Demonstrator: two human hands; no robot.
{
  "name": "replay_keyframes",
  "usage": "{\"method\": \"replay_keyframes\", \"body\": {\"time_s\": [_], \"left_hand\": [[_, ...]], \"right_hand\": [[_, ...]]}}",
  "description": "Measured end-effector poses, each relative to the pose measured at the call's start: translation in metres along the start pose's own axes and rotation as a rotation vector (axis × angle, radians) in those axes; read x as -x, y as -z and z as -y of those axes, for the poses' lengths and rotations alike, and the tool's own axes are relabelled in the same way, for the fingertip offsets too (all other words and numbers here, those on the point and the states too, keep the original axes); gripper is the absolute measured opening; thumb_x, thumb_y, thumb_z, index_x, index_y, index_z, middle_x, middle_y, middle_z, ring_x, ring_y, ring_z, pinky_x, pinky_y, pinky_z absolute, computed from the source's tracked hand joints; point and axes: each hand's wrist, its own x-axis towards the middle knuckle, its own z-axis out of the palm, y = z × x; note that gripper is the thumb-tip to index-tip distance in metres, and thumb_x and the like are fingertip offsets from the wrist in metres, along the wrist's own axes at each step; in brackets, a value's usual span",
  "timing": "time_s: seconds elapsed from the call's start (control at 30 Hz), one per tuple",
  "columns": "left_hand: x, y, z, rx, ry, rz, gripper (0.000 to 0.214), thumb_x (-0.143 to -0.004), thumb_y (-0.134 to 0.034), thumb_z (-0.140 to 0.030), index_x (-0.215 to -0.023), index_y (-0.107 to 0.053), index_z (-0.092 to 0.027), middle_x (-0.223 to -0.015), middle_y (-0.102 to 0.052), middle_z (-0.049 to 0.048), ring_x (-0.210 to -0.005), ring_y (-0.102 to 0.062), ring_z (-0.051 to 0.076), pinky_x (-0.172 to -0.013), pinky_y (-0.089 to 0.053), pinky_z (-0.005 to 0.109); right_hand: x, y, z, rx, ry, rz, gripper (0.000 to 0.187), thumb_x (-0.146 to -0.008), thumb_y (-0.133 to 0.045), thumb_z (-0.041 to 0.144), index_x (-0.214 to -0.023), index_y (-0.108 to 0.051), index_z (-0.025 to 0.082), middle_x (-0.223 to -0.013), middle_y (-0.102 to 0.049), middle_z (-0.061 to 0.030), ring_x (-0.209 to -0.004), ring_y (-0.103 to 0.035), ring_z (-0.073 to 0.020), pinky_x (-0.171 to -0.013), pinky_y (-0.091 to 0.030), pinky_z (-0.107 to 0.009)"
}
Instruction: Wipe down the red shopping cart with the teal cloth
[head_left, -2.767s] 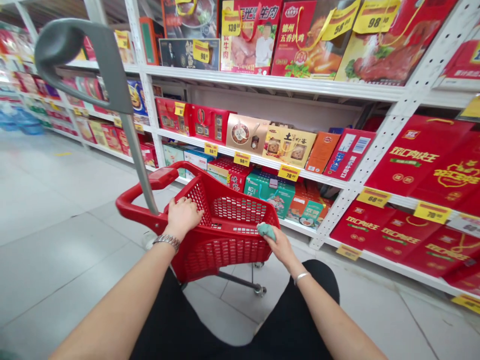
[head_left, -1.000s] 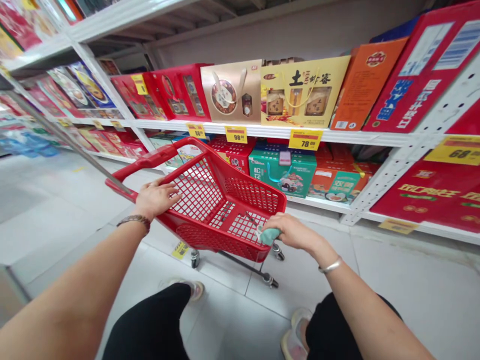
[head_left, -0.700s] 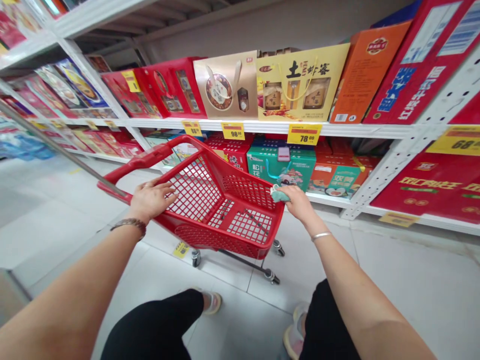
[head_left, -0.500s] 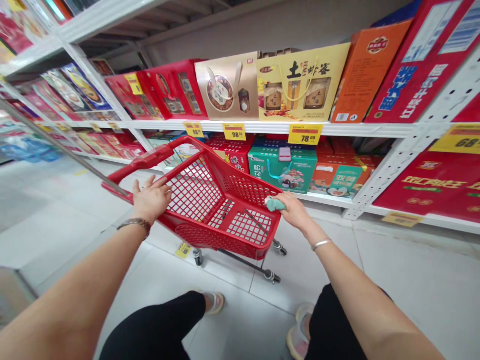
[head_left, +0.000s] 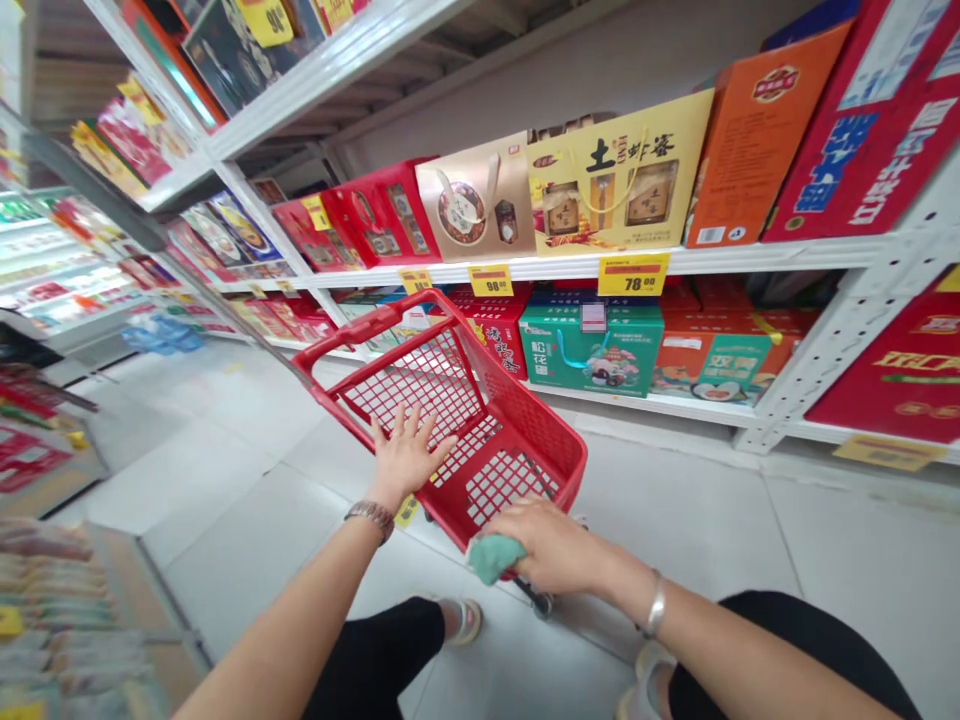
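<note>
A red plastic shopping cart (head_left: 517, 420) with mesh walls stands on the tiled floor in front of me, and nothing shows inside it. My left hand (head_left: 405, 455) lies flat on its near left rim, fingers spread apart. My right hand (head_left: 544, 545) presses a small teal cloth (head_left: 493, 556) against the cart's near corner, fingers curled over it. A watch is on my left wrist and a silver bangle on my right.
White shelves (head_left: 675, 262) run along the right with boxed gift sets and yellow price tags (head_left: 632, 273). The cart's grey pull handle (head_left: 97, 185) slants up to the left. Another display (head_left: 45, 440) stands at the left edge. My legs and shoes show below.
My right hand has slid the cloth from the cart's far right rim down to the near corner. My left hand has opened flat on the rim. The view has swung left.
</note>
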Motion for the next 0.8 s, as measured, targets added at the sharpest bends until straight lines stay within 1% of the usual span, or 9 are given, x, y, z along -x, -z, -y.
{"method": "replay_keyframes", "body": {"time_s": [0.1, 0.17, 0.27, 0.33, 0.4, 0.5, 0.63, 0.7, 0.8], "left_hand": [[0.003, -0.003, 0.012, -0.039, -0.073, 0.045, 0.065, -0.094, -0.035, -0.067, -0.144, -0.054, -0.031, -0.156, -0.047, 0.0102, -0.151, -0.027, 0.038, -0.12, -0.006, 0.07], [0.006, -0.003, 0.019, -0.052, -0.125, 0.083, 0.067, -0.093, -0.038, -0.069, -0.144, -0.054, -0.03, -0.156, -0.046, 0.0106, -0.151, -0.029, 0.038, -0.12, -0.005, 0.07], [0.007, -0.002, 0.027, -0.055, -0.201, 0.115, 0.068, -0.09, -0.042, -0.071, -0.143, -0.056, -0.03, -0.156, -0.047, 0.0102, -0.15, -0.029, 0.038, -0.12, -0.003, 0.07], [0.007, 0.0, 0.032, -0.044, -0.244, 0.107, 0.065, -0.089, -0.045, -0.071, -0.139, -0.059, -0.031, -0.155, -0.048, 0.0089, -0.15, -0.03, 0.037, -0.12, -0.003, 0.069], [0.007, 0.0, 0.035, -0.029, -0.267, 0.097, 0.062, -0.089, -0.047, -0.07, -0.136, -0.062, -0.032, -0.154, -0.05, 0.0077, -0.15, -0.03, 0.037, -0.121, -0.004, 0.067], [0.005, -0.002, 0.037, -0.007, -0.267, 0.084, 0.059, -0.09, -0.047, -0.067, -0.135, -0.062, -0.032, -0.153, -0.051, 0.0067, -0.15, -0.031, 0.036, -0.122, -0.006, 0.067], [-0.004, -0.003, 0.038, 0.027, -0.248, 0.046, 0.049, -0.093, -0.047, -0.058, -0.129, -0.066, -0.031, -0.151, -0.054, 0.0049, -0.15, -0.033, 0.034, -0.123, -0.007, 0.066], [-0.011, -0.003, 0.04, 0.032, -0.216, 0.001, 0.044, -0.094, -0.048, -0.052, -0.126, -0.069, -0.03, -0.149, -0.056, 0.0061, -0.149, -0.035, 0.033, -0.123, -0.005, 0.065], [-0.023, -0.003, 0.044, 0.046, -0.129, -0.062, 0.041, -0.095, -0.049, -0.044, -0.126, -0.068, -0.028, -0.148, -0.056, 0.008, -0.149, -0.036, 0.031, -0.124, -0.006, 0.063]], "right_hand": [[0.004, 0.009, -0.004, 0.03, 0.04, 0.046, 0.034, -0.075, -0.06, 0.004, -0.099, -0.071, 0.026, -0.091, -0.073, 0.0014, -0.089, -0.063, -0.0169, -0.079, -0.04, -0.027], [0.008, 0.021, -0.016, 0.147, -0.015, 0.006, 0.032, -0.076, -0.06, 0.001, -0.095, -0.071, 0.025, -0.089, -0.073, -0.0011, -0.088, -0.062, -0.0185, -0.08, -0.04, -0.03], [0.014, 0.043, -0.039, 0.328, -0.086, -0.158, 0.03, -0.082, -0.057, 0.001, -0.096, -0.072, 0.024, -0.095, -0.074, -0.0065, -0.095, -0.06, -0.0223, -0.086, -0.04, -0.036], [0.014, 0.053, -0.053, 0.373, -0.072, -0.299, 0.035, -0.087, -0.055, 0.003, -0.107, -0.071, 0.026, -0.108, -0.074, -0.009, -0.105, -0.058, -0.0248, -0.093, -0.04, -0.041], [0.009, 0.057, -0.065, 0.371, -0.048, -0.437, 0.04, -0.088, -0.053, 0.005, -0.117, -0.07, 0.027, -0.119, -0.072, -0.0095, -0.116, -0.056, -0.0269, -0.1, -0.04, -0.046], [-0.003, 0.051, -0.083, 0.29, -0.031, -0.534, 0.048, -0.082, -0.053, 0.004, -0.121, -0.068, 0.027, -0.124, -0.07, -0.0082, -0.127, -0.053, -0.0275, -0.108, -0.04, -0.051], [-0.014, 0.034, -0.101, 0.051, -0.072, -0.556, 0.055, -0.076, -0.047, 0.005, -0.124, -0.066, 0.025, -0.123, -0.071, -0.0056, -0.117, -0.062, -0.0218, -0.103, -0.05, -0.043], [-0.014, 0.027, -0.103, -0.006, -0.08, -0.573, 0.054, -0.076, -0.046, 0.005, -0.123, -0.065, 0.024, -0.123, -0.071, -0.006, -0.115, -0.064, -0.021, -0.102, -0.051, -0.04], [-0.013, 0.021, -0.095, 0.014, -0.056, -0.556, 0.05, -0.076, -0.047, 0.003, -0.116, -0.068, 0.023, -0.121, -0.071, -0.0067, -0.117, -0.063, -0.0217, -0.104, -0.049, -0.042]]}}
